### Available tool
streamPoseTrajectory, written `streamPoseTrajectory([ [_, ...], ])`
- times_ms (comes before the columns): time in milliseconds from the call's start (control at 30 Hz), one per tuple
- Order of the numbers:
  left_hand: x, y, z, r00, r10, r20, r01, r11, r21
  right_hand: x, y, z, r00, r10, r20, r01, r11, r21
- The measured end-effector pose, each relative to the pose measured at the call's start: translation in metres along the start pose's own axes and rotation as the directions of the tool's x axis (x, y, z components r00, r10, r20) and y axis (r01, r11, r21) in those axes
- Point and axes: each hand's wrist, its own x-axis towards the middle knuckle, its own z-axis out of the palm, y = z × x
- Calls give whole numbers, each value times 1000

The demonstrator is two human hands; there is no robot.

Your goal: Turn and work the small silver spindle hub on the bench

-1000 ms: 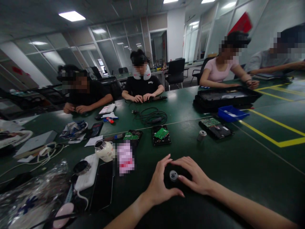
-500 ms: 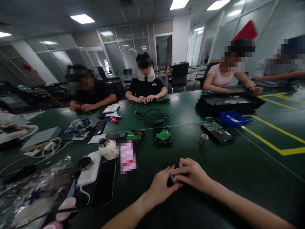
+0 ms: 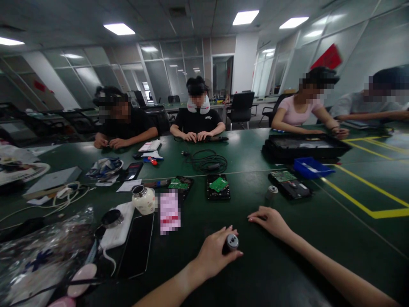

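Observation:
My left hand [image 3: 214, 251] is closed around a small silver-and-black cylindrical motor [image 3: 233, 242], thumb on one side and fingers on the other. The motor's round end faces up towards me. To the right, my right hand [image 3: 270, 221] is apart from the motor, its thumb and fingertips pressed together in a pinch; whether something tiny sits between them I cannot make out. Just beyond that hand a second metal cylinder [image 3: 272, 192], much like a motor, stands upright on the green table [image 3: 198, 268].
Hard drives with green circuit boards [image 3: 218, 186] lie ahead; another drive [image 3: 290, 184] is near a blue tray [image 3: 313, 167]. On the left are a phone [image 3: 137, 245], an open cream bottle [image 3: 143, 200] and a plastic bag [image 3: 57, 243]. Several people sit across the table.
My right hand has drawn away from the motor to the right. The motor, previously mostly hidden between both hands, now shows in my left hand. The camera view has tilted slightly.

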Motion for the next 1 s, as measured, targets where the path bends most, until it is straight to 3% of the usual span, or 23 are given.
streamPoseTrajectory([
  [100, 0, 1, -1, 1000, -2, 0, 2, 1000, 4, -1, -14, -4, 1000, -5, -18, 5, 1000, 10],
  [233, 0, 2, -2, 1000, -3, 0, 3, 1000, 11, -1, -56, -10, 995, -94, -21, 96, 991, 95],
  [367, 1, 2, -1, 1000, 2, -5, -2, 1000, 19, -4, -85, 8, 978, -189, 85, 170, 966, 193],
  [533, 1, -1, 2, 1000, 9, 3, -9, 1000, 21, -8, -88, 30, 963, -195, 187, 155, 966, 207],
  [1000, 0, -4, 2, 1000, 11, 13, -12, 1000, 18, -5, -84, 27, 958, -176, 227, 134, 972, 191],
])
